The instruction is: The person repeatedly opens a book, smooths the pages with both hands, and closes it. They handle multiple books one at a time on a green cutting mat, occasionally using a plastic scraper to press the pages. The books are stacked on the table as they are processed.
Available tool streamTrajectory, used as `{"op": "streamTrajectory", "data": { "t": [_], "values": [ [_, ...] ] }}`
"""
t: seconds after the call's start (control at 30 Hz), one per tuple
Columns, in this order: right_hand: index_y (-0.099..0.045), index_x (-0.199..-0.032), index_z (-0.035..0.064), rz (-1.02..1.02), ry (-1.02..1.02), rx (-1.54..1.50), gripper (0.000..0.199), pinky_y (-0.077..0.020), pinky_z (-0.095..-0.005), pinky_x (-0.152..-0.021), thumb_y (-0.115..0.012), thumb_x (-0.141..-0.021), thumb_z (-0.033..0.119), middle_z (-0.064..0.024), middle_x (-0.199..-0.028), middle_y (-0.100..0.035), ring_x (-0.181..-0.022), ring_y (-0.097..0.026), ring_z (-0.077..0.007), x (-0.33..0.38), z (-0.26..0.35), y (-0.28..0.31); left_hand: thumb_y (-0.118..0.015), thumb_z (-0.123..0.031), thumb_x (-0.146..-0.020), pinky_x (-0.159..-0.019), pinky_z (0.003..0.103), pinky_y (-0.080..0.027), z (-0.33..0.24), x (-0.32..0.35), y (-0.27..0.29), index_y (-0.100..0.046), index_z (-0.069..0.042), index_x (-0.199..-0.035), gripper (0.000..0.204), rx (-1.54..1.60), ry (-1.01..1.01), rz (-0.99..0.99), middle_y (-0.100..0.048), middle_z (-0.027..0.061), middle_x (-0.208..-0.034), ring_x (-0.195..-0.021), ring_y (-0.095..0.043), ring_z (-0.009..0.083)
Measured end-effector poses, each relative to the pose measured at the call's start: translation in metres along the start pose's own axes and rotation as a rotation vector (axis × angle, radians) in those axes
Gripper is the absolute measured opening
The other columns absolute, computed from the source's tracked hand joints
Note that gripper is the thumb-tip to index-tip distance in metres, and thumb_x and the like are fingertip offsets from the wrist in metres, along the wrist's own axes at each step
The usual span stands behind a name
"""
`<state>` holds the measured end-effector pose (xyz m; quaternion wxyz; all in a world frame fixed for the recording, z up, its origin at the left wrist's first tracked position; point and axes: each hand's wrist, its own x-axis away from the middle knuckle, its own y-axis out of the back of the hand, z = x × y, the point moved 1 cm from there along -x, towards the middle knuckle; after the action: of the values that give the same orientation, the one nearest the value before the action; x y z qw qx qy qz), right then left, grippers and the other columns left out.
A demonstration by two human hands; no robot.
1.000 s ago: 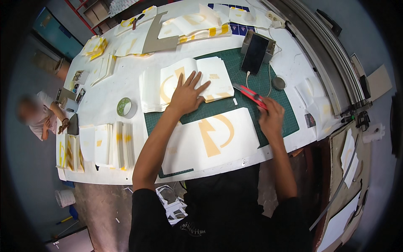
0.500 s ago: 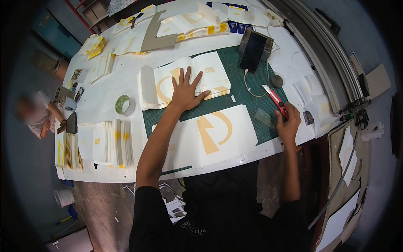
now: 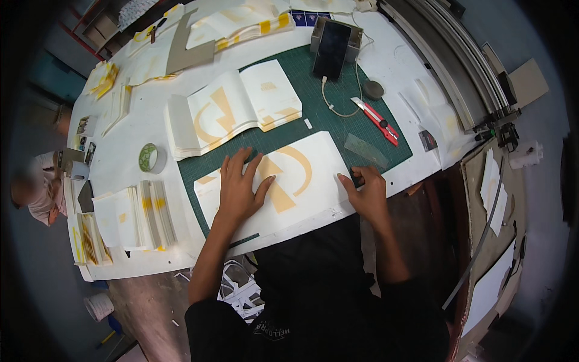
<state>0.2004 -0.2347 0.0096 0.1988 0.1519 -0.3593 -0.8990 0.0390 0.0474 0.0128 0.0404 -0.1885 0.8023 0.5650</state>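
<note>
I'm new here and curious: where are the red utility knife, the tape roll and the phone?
red utility knife [image 3: 379,119], head view, middle of its handle
tape roll [image 3: 150,158], head view, on its green ring
phone [image 3: 331,41], head view, centre of its dark screen

I see a black short-sleeved shirt [image 3: 319,301] on the person, its sleeves ending above the elbows; small pale print sits on the chest; both forearms are bare; the left hand [image 3: 239,190] and right hand [image 3: 366,192] wear no gloves.
</note>
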Motion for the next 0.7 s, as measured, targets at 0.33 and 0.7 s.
{"op": "streamTrajectory", "data": {
  "t": [0.33,0.7],
  "values": [
    [-0.075,-0.113,-0.0059,-0.061,0.138,0.061,0.042,-0.0552,-0.0446,-0.077,-0.089,-0.086,0.023,-0.0219,-0.095,-0.068,-0.085,-0.069,-0.0381,0.000,0.001,-0.014,-0.076,-0.032,-0.097,-0.124,0.063,-0.028,-0.012,0.014,-0.019,-0.060,-0.004,-0.146,0.058,-0.004,-0.015,0.032,-0.050,0.0259,-0.155,-0.146,-0.046,0.0437],
    [-0.074,-0.119,0.0140,0.468,0.339,0.225,0.050,-0.0424,-0.0520,-0.106,-0.094,-0.078,0.034,-0.0147,-0.121,-0.060,-0.126,-0.056,-0.0357,-0.139,0.008,-0.031,-0.073,-0.039,-0.100,-0.126,0.061,-0.026,-0.012,0.016,-0.025,-0.063,-0.004,-0.144,0.057,-0.031,0.005,0.018,-0.050,0.0239,-0.157,-0.149,-0.044,0.0400]
  ]
}}
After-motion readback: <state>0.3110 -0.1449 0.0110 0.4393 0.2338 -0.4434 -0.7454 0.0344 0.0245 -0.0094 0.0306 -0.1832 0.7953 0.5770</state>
